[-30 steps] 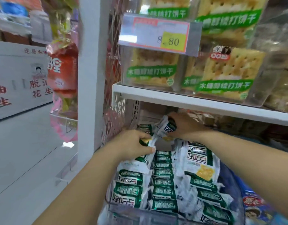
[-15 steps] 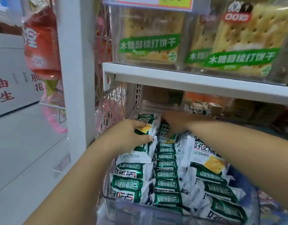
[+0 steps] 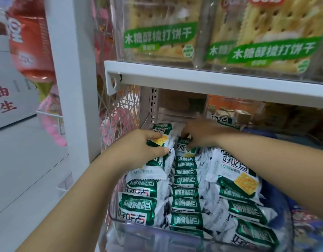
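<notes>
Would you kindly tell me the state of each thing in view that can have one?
left hand, grips the left packet at the back of its row.
right hand, fingers curled on the middle packet, upright at the back.
clear bin, nearly full of sealed packets in rows.
cracker boxes, closed, standing on the upper shelf.
red bag, hanging beside the white post.

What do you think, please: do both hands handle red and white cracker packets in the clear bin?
Nearly: the head view shows green and white cracker packets, handled by the left hand and right hand in the clear bin.
</notes>
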A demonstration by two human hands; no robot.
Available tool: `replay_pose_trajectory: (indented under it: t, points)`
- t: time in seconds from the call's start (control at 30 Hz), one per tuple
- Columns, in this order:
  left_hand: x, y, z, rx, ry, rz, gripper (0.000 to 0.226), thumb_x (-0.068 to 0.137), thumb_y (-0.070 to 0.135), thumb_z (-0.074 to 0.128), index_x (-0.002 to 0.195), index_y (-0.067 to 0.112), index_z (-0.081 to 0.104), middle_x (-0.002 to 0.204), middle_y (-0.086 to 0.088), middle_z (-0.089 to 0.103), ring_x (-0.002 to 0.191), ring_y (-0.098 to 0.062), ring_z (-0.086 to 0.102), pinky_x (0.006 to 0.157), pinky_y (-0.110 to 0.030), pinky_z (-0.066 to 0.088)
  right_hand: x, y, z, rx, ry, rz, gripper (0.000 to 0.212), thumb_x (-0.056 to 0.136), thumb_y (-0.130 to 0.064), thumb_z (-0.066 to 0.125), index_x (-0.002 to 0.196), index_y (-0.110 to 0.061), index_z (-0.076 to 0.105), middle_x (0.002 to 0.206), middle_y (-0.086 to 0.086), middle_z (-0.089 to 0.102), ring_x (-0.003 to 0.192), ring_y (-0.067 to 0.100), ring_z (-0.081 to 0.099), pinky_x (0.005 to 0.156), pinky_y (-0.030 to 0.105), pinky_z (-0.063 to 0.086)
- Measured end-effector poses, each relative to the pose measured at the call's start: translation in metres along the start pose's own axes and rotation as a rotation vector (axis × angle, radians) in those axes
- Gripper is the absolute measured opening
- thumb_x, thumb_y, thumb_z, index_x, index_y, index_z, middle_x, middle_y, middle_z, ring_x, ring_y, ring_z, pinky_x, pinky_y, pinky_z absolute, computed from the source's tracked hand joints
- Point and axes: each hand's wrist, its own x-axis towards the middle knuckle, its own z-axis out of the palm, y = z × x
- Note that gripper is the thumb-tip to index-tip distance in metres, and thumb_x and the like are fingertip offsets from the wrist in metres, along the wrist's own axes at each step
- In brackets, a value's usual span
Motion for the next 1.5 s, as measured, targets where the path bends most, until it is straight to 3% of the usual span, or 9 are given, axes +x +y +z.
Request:
replay_pose_trajectory:
  t: [0.13,0.33,0.6,0.8,0.9,1.1,1.2,1.33,1.5]
  points:
    - [0.0,-0.001,0.0,-0.006,-0.006,-0.002,0.059,0.083,0.055,0.062,0.137,0.039,0.046,0.147,0.008,0.043,0.101,-0.008,0.056,0.082,-0.023,0.042,0.005,0.003,0.001,-0.016,-0.122,-0.007,0.057,0.086,-0.037,0.065,0.137,-0.019,0.048,0.13,0.001,0.057,0.103,0.02,0.061,0.089,0.038,0.052]
    - [0.001,-0.002,0.0,-0.011,-0.003,0.004,0.058,0.083,0.054,0.062,0.138,0.038,0.046,0.148,0.008,0.041,0.123,-0.016,0.05,0.093,-0.023,0.037,-0.003,0.006,0.0,0.167,0.013,-0.028,0.014,0.087,-0.018,0.064,0.1,-0.023,0.066,0.103,-0.006,0.065,0.091,0.012,0.061,0.085,0.032,0.053]
    - [0.001,-0.001,0.0,0.005,-0.011,-0.015,0.059,0.082,0.056,0.062,0.137,0.041,0.046,0.147,0.008,0.043,0.104,-0.015,0.061,0.089,-0.026,0.047,0.004,0.003,0.001,-0.051,-0.266,-0.046,0.06,0.091,0.003,0.043,0.132,-0.041,0.052,0.146,-0.006,0.042,0.071,0.011,0.06,0.054,0.021,0.045]
    - [0.001,-0.001,0.0,-0.003,-0.004,-0.005,0.059,0.083,0.056,0.062,0.138,0.04,0.046,0.148,0.008,0.042,0.106,-0.011,0.054,0.087,-0.024,0.041,0.007,0.007,0.005,0.104,-0.069,0.031,0.049,0.091,0.001,0.047,0.133,-0.024,0.053,0.132,0.001,0.056,0.089,0.013,0.065,0.077,0.025,0.057]
    - [0.001,-0.001,0.0,0.0,-0.003,-0.005,0.058,0.084,0.055,0.061,0.138,0.04,0.046,0.148,0.008,0.042,0.106,-0.01,0.053,0.086,-0.022,0.038,0.004,0.0,0.001,0.016,-0.241,0.025,0.067,0.089,0.009,0.042,0.146,-0.026,0.034,0.143,0.002,0.045,0.069,0.007,0.057,0.043,0.011,0.043]
    - [0.0,0.0,0.001,0.008,-0.009,-0.017,0.058,0.084,0.055,0.062,0.138,0.041,0.045,0.148,0.008,0.042,0.1,-0.013,0.061,0.086,-0.025,0.047,0.01,-0.002,0.001,-0.04,-0.389,-0.01,0.075,0.087,0.013,0.039,0.147,-0.032,0.03,0.152,-0.001,0.034,0.091,0.016,0.06,0.049,0.018,0.042]
    - [0.0,0.0,0.0,0.022,-0.006,-0.017,0.059,0.084,0.055,0.062,0.138,0.041,0.045,0.148,0.008,0.042,0.098,-0.014,0.061,0.09,-0.03,0.05,0.007,-0.002,-0.008,0.012,-0.313,-0.063,0.064,0.088,0.01,0.039,0.141,-0.026,0.044,0.145,-0.002,0.043,0.114,0.02,0.058,0.083,0.028,0.053]
    - [-0.001,0.003,-0.001,0.061,-0.007,-0.021,0.059,0.084,0.054,0.061,0.139,0.039,0.044,0.146,0.006,0.044,0.094,-0.013,0.053,0.09,-0.03,0.046,-0.009,0.001,-0.026,0.068,-0.129,-0.104,0.038,0.094,-0.006,0.043,0.125,-0.019,0.059,0.129,0.005,0.06,0.105,0.024,0.064,0.092,0.042,0.052]
    - [-0.018,0.018,-0.003,0.222,0.065,0.026,0.048,0.089,0.051,0.058,0.134,0.037,0.05,0.132,0.004,0.058,0.09,-0.018,0.064,0.083,-0.03,0.051,-0.08,-0.006,-0.032,0.212,0.018,-0.066,0.034,0.102,-0.025,0.039,0.133,-0.021,0.053,0.136,-0.005,0.053,0.116,0.009,0.05,0.094,0.018,0.033]
